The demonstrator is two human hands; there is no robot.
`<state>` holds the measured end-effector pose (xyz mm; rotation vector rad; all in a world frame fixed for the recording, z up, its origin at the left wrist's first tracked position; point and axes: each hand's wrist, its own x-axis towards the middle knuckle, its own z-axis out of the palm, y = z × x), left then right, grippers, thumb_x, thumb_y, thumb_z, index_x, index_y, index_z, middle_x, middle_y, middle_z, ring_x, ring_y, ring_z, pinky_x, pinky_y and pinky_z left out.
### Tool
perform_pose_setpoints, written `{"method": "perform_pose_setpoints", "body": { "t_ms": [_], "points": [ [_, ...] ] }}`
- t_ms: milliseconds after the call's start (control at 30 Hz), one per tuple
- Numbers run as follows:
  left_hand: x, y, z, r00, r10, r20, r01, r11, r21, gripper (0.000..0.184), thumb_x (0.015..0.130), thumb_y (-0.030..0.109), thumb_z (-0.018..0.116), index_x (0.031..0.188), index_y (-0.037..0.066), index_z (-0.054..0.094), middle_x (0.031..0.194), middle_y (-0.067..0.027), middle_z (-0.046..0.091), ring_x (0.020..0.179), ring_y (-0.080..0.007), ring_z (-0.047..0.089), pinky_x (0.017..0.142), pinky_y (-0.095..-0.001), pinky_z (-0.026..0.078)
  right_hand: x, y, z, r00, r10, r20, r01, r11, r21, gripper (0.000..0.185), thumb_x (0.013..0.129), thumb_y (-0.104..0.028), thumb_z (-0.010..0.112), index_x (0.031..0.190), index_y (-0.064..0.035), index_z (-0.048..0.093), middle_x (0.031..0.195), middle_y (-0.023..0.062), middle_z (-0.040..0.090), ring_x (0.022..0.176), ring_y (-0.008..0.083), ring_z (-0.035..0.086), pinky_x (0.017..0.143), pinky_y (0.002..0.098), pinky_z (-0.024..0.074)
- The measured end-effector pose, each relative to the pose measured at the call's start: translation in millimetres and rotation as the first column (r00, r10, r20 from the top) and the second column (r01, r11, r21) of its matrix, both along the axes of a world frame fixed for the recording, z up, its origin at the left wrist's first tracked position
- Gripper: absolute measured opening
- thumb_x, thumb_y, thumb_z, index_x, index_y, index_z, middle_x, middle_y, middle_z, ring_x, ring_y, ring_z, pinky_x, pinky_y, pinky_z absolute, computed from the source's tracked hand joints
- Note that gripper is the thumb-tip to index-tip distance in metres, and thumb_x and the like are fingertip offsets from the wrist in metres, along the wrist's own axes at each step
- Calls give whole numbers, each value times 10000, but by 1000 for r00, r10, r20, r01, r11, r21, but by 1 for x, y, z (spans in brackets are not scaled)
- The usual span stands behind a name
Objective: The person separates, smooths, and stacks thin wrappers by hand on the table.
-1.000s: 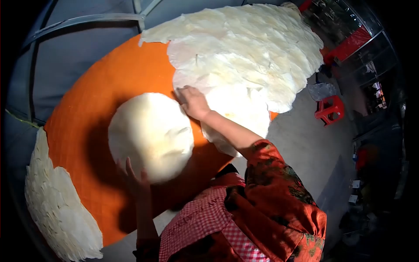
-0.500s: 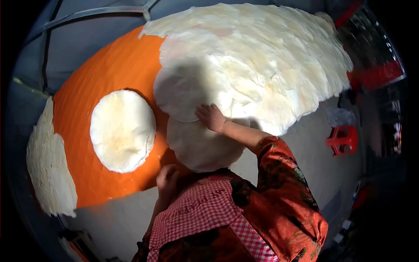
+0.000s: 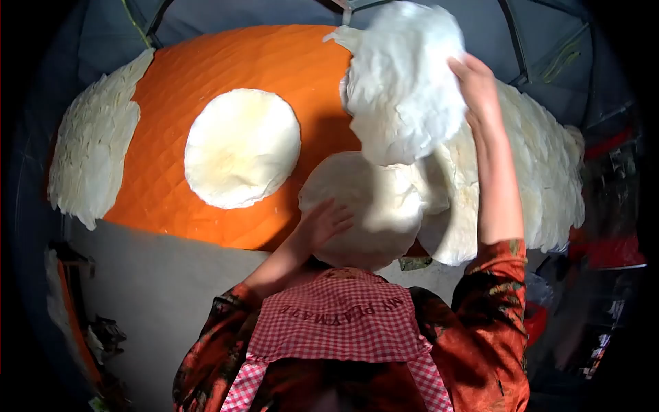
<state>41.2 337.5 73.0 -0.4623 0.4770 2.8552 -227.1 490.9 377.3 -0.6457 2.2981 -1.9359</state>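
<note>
At the far left of my view, a pile [image 3: 99, 147] of overlapping pale sheets covers one end of the orange quilt [image 3: 161, 192]. Grey floor [image 3: 165, 295] shows below the quilt's near edge.

Further right I see a round sheet [image 3: 244, 147] lying flat and alone on the bare orange, its edge slightly wavy and its middle faintly yellow.

Next comes my left hand [image 3: 328, 223], reaching in from below. It grips nothing: the fingers are spread over the left part of the near sheet [image 3: 388, 216], a second round that lies partly in shadow at the quilt's near edge. I cannot tell whether the fingertips press on it or hover just above.

Below these, the checked apron [image 3: 336, 319] spans the middle.

Above and beyond the near sheet hangs the raised sheet [image 3: 408, 86], crumpled and off the quilt. My right hand [image 3: 477, 86] pinches its right edge, the arm stretched far forward.

To the right of that arm, the large heap [image 3: 539, 172] of layered sheets covers the quilt's other end. Below the heap, a red stool [image 3: 535, 323] shows partly behind the sleeve [image 3: 504, 285].
</note>
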Motion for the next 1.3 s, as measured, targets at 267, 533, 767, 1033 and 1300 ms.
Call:
{"method": "perform_pose_setpoints", "body": {
  "t_ms": [267, 533, 767, 1033, 1300],
  "points": [
    [-35, -18, 29, 879, 110, -464, -215, 960, -181, 799, 872, 547, 577, 1450, 80, 281, 1451, -136, 364, 1332, -306, 360, 1125, -505, 258, 90, 104, -225, 795, -410, 447, 404, 908, 114, 107, 918, -80, 539, 998, -54, 605, 796, 2, 619, 633, 92, 507, 543, 245, 421],
    [-73, -32, -42, 985, 13, -171, -123, 749, -652, 535, 839, 58, 571, 1345, -10, 411, 1268, -144, 518, 1108, -239, 542, 893, -359, 488, 107, 108, -269, 615, -334, 714, 326, 932, 156, 131, 888, -60, 521, 992, -36, 598, 797, 60, 636, 652, 185, 600, 510, 316, 470],
    [-125, -136, 158, 880, 278, -385, -474, 558, -681, 269, 836, 152, 628, 1061, 5, 618, 957, -80, 645, 856, -191, 616, 785, -309, 500, 77, -13, -102, 922, 4, 387, 91, 970, -225, 347, 891, 33, 488, 1231, -3, 546, 1119, 103, 649, 995, 211, 635, 887, 333, 503],
    [14, -289, 168, 849, 482, -218, -433, 398, -809, 395, 833, 164, 601, 1192, 4, 561, 1009, -73, 635, 828, -190, 611, 684, -322, 502, 116, -177, -161, 890, 261, 374, -144, 939, -312, 253, 900, -60, 593, 1152, -79, 595, 1002, 31, 675, 877, 139, 637, 761, 303, 521],
    [79, -340, -21, 805, 593, 14, -265, 380, -886, 191, 785, -26, 512, 952, 66, 521, 835, -7, 535, 702, -128, 514, 582, -282, 448, 114, -235, -308, 798, 72, 598, -218, 960, 176, 189, 825, -3, 616, 1005, -5, 558, 775, 34, 589, 675, 141, 573, 501, 265, 465]
  ]
}}
